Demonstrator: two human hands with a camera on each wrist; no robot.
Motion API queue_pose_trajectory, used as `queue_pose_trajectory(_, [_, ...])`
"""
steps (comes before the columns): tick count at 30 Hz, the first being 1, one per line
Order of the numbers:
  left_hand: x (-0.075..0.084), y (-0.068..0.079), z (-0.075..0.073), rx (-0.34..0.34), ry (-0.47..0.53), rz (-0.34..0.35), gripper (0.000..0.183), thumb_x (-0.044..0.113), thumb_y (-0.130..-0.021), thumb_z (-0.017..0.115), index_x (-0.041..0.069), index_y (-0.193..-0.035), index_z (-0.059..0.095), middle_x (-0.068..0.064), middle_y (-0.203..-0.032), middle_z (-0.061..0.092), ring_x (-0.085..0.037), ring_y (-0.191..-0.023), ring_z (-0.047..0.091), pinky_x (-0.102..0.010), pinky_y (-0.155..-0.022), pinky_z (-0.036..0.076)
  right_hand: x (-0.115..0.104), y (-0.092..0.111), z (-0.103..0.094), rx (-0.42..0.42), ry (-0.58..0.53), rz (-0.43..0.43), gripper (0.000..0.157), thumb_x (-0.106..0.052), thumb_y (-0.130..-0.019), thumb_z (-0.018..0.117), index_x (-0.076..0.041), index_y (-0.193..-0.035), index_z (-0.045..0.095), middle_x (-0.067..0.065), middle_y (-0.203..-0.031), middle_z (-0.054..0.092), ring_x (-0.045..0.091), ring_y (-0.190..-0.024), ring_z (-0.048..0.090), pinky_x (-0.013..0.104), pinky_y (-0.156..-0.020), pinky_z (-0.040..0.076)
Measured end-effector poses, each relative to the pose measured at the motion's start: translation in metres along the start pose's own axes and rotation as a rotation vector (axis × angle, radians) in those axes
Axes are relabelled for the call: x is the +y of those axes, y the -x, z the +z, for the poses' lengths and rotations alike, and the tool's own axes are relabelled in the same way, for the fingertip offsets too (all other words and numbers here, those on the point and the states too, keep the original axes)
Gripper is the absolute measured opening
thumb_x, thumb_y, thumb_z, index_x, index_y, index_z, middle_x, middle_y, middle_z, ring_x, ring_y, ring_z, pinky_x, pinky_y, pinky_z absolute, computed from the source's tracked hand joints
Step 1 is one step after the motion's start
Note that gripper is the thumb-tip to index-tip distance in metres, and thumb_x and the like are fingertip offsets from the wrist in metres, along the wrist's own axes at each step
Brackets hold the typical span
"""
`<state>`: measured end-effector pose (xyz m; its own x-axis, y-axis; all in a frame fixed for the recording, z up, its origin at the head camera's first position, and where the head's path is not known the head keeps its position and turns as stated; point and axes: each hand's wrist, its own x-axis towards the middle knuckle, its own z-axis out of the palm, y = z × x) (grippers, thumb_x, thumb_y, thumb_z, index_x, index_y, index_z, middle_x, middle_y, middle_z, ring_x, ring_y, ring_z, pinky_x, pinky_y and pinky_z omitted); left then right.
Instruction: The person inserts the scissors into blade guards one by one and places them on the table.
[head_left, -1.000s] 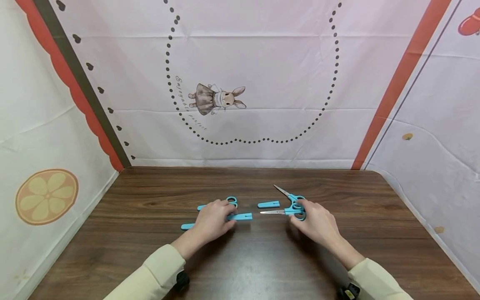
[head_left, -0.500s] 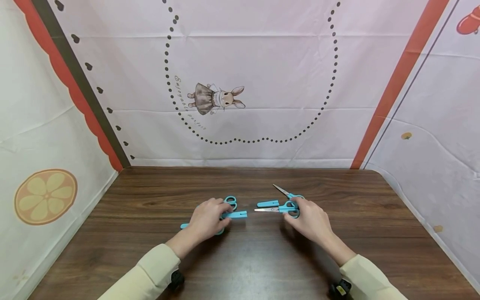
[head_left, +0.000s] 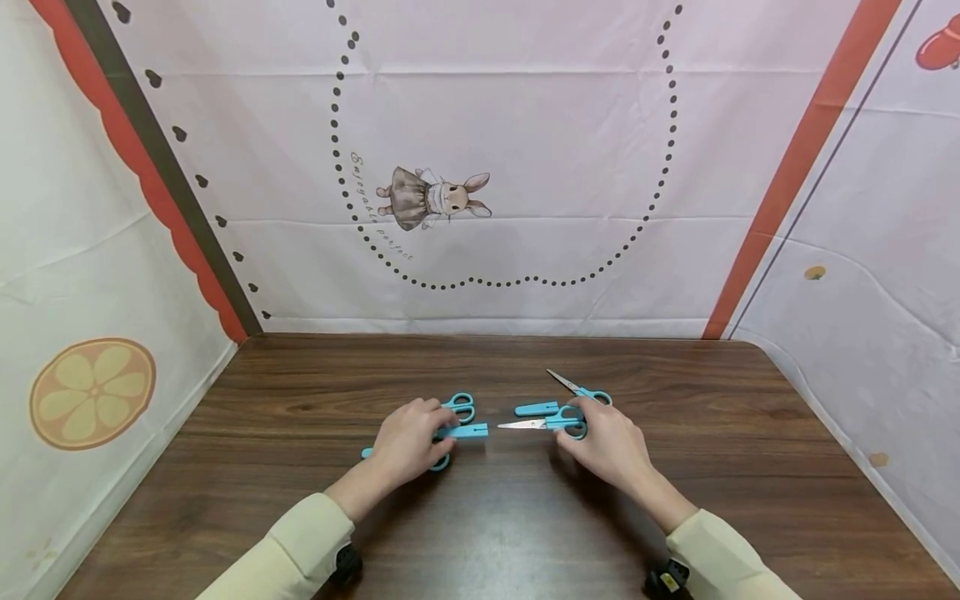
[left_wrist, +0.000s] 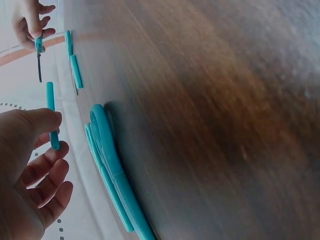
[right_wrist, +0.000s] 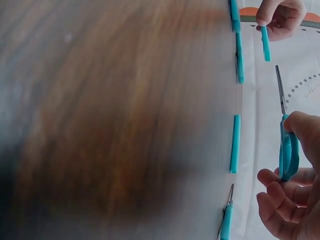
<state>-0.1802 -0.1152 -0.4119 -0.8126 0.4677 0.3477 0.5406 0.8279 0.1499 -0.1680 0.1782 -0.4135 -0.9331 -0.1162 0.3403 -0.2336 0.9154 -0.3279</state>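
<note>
Left hand (head_left: 408,439) pinches a blue cover (head_left: 471,431); right hand (head_left: 607,439) pinches scissors (head_left: 557,423). Best aim the tip straight left, slowly, at the cover.

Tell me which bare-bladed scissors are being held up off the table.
The scissors pinched in the right hand, blades pointing toward the blue cover in the left hand; the other bare-bladed pair lies on the table, farther back.

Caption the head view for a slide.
Left hand holds a blue sheath, right hand a pair of scissors, blades bare and pointing at the sheath across a gap.
</note>
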Motion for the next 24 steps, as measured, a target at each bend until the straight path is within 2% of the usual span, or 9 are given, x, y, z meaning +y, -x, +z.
queue_pose_trajectory(10, [0.001,0.001,0.0,0.02,-0.001,0.005,0.017,0.028,-0.076,0.075,0.022,-0.092,0.071,0.011,-0.076,0.057,-0.004,-0.065,0.044,-0.02,-0.054,0.038,-0.005,0.001,0.004,-0.014,-0.009,0.001,0.047,-0.042,-0.072,0.07,-0.016,-0.11,0.063,0.001,-0.095,0.067,0.014,-0.069,0.058,0.03,-0.048,0.041])
queue_pose_trajectory(24, [0.003,0.003,0.002,0.05,0.02,0.035,0.019,0.028,-0.075,0.076,0.023,-0.093,0.07,0.011,-0.08,0.059,-0.006,-0.068,0.048,-0.023,-0.055,0.04,-0.012,0.001,0.005,-0.005,0.01,-0.004,0.046,-0.043,-0.072,0.069,-0.016,-0.109,0.064,0.001,-0.092,0.067,0.017,-0.074,0.062,0.035,-0.051,0.044])
